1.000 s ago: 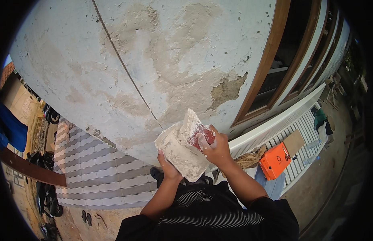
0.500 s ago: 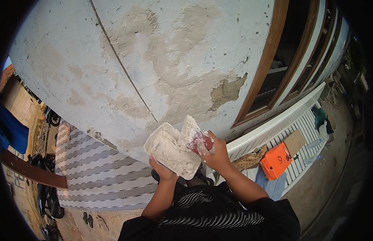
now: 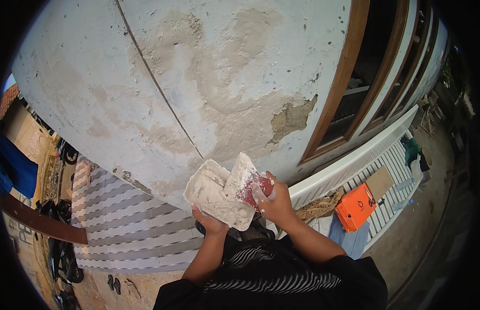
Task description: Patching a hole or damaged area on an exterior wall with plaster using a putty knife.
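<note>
Far left, 8 o'clock: dark lettering (image 3: 25,235) seen, bent and only partly readable. At 7, tub (image 3: 197,176) of pale paste cradled by left hand (image 3: 213,223), fingers curled under near edge. At 12, smears (image 3: 232,77) on wall (image 3: 100,57) apparently already applied. Near 5, paste-loaded scraper (image 3: 250,183) clasped over tub's right side by right hand (image 3: 275,202), fingers closed round red handle. At 2, rough patch (image 3: 292,121) left uncovered; work judged partly done. At 4, orange box (image 3: 355,206) marked darkly, no brand readable.
</note>
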The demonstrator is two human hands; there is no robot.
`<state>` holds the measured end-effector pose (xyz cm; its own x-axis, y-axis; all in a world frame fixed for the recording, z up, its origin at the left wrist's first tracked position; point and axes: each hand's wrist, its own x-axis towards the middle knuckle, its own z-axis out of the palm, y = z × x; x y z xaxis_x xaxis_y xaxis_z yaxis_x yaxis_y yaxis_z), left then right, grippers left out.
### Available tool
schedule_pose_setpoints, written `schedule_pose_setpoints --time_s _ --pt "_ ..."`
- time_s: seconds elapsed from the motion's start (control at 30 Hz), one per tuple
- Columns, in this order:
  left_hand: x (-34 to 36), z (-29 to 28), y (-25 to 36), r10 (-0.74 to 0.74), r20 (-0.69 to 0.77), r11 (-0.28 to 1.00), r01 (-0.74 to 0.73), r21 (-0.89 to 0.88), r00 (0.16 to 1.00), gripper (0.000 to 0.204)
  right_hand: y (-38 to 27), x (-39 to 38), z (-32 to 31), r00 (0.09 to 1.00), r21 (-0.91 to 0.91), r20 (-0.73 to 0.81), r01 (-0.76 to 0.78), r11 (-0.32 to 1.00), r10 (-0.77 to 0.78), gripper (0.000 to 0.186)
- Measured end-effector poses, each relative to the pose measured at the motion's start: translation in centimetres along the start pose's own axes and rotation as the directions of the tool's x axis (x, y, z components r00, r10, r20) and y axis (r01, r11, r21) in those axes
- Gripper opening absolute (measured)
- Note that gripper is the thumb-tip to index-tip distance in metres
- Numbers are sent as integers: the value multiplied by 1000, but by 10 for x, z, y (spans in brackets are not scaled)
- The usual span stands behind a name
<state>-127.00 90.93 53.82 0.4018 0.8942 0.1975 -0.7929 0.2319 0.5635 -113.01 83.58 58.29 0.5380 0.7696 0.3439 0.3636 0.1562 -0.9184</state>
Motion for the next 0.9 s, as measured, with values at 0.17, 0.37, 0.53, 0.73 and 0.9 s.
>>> schedule_pose_setpoints --time_s 0.17,0.37,0.53,0.73,0.9 --pt "-8 10 -7 -25 -103 996 34 82 994 86 5 -2 15 997 71 -59 -37 997 41 21" --pt "-1 3 1 27 13 999 -27 33 1000 91 -7 -3 2 997 70 -59 -35 997 39 19" --pt "-5 7 -6 20 22 996 -22 91 1000 88 1 0 9 992 37 -125 -9 999 13 17" --pt "-10 9 -13 -48 -71 988 58 143 996 84 -11 9 11 992 -5 -119 42 999 -42 23" --pt "-7 -5 -10 11 28 996 -13 85 1000 82 -8 0 3 993 -158 -35 106 982 -113 26"
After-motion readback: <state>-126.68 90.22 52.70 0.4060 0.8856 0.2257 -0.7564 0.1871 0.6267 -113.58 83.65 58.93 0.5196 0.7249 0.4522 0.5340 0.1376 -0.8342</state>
